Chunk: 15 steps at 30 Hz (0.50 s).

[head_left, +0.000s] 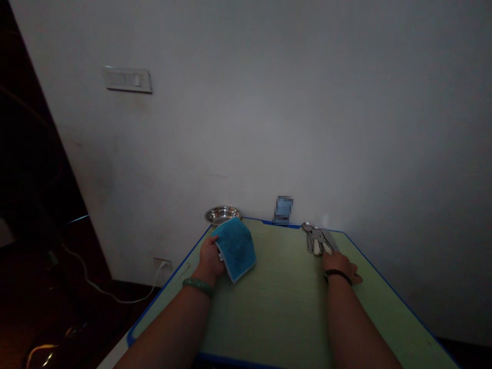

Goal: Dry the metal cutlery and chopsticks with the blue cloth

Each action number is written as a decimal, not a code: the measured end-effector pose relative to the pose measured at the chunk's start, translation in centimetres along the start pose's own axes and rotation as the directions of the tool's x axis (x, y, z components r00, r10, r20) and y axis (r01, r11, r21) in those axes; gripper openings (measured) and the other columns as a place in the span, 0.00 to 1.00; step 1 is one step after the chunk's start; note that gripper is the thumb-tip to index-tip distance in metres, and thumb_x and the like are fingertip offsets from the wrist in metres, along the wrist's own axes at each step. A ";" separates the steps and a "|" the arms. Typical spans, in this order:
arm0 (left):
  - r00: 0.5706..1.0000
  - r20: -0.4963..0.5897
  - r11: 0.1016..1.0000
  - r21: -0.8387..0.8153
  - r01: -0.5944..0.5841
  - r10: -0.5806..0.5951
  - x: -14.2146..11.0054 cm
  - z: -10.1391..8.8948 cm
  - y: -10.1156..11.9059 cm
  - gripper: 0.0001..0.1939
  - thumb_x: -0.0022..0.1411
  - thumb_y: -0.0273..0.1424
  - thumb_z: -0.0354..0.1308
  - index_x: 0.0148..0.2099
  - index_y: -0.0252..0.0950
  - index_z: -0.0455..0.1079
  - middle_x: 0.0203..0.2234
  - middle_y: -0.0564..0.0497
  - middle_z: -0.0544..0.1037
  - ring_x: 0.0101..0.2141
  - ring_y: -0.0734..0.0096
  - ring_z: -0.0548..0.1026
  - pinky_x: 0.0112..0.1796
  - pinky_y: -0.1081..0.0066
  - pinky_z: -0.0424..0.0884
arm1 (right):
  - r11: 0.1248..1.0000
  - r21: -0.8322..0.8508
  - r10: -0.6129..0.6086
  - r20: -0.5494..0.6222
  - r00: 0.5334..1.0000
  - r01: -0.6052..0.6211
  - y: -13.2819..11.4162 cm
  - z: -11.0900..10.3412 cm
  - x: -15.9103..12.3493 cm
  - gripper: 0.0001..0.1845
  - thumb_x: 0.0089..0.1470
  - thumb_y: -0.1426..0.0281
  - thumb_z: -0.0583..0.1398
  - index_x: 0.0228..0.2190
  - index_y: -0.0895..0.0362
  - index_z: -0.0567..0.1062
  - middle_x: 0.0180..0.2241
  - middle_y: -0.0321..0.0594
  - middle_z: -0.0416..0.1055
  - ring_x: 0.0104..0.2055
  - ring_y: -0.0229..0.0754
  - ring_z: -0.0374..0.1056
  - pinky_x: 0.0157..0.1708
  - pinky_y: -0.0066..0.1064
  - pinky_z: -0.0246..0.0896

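Note:
A blue cloth (235, 249) with a pale edge hangs from my left hand (210, 259), whose thumb and fingers are closed on its left side. The cloth partly covers the front of a shiny metal bowl (223, 214) at the table's back left corner. My right hand (340, 266) is low at the right, over the near end of a bunch of cutlery. Its fingertips are partly hidden and seem closed on the handle of a broad-bladed knife (329, 238). Beside the knife lie a metal spoon (307, 226) and a white-handled utensil (317, 248).
The pale green tabletop (277, 302) has a blue rim and stands against a grey wall (269, 113). A blurred-out upright object (283, 209) is at the back edge. A white cable (111, 297) runs from a wall socket (162, 264) at the left, below a switch plate (128, 80).

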<state>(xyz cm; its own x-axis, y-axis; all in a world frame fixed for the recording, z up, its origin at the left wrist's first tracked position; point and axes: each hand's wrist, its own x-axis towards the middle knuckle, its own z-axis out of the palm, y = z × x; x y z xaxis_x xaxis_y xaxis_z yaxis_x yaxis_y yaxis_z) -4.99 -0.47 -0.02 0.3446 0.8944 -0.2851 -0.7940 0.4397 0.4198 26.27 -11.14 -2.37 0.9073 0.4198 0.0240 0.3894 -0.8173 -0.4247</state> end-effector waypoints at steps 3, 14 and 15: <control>1.000 -0.021 1.000 0.012 -0.006 0.006 0.1 -0.1 0.1 0.22 0.52 0.30 0.46 0.47 0.27 0.67 0.26 0.43 0.78 0.29 0.55 0.77 0.36 0.53 0.71 | 1.000 -0.003 -0.001 0.018 1.000 0.001 -0.1 0.2 0.1 0.21 0.50 0.60 0.47 0.42 0.48 0.71 0.46 0.51 0.66 0.48 0.59 0.57 0.37 0.50 0.48; 1.000 -0.024 0.999 0.039 -0.019 0.020 0.5 -0.4 0.0 0.22 0.51 0.31 0.46 0.47 0.26 0.67 0.24 0.42 0.78 0.29 0.53 0.77 0.36 0.51 0.71 | 0.995 -0.036 -0.101 -0.086 0.991 0.098 -1.1 -0.3 -1.0 0.22 0.50 0.55 0.48 0.45 0.46 0.69 0.49 0.47 0.63 0.50 0.58 0.55 0.41 0.51 0.49; 1.000 -0.020 0.999 0.032 -0.017 0.018 0.6 -0.4 0.0 0.22 0.51 0.30 0.46 0.47 0.27 0.67 0.24 0.43 0.78 0.28 0.53 0.77 0.36 0.52 0.71 | 0.990 -0.041 -0.140 -0.123 0.983 0.135 -1.5 -0.3 -1.4 0.21 0.51 0.57 0.48 0.46 0.45 0.68 0.50 0.46 0.62 0.50 0.56 0.55 0.41 0.51 0.49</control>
<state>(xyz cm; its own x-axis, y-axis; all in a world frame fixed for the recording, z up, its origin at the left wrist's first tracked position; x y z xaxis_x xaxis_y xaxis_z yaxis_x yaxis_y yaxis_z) -5.00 0.04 -0.54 0.3205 0.9002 -0.2948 -0.7832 0.4269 0.4520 24.47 -10.62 -1.44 0.8566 0.4780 0.1943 0.5150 -0.7685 -0.3797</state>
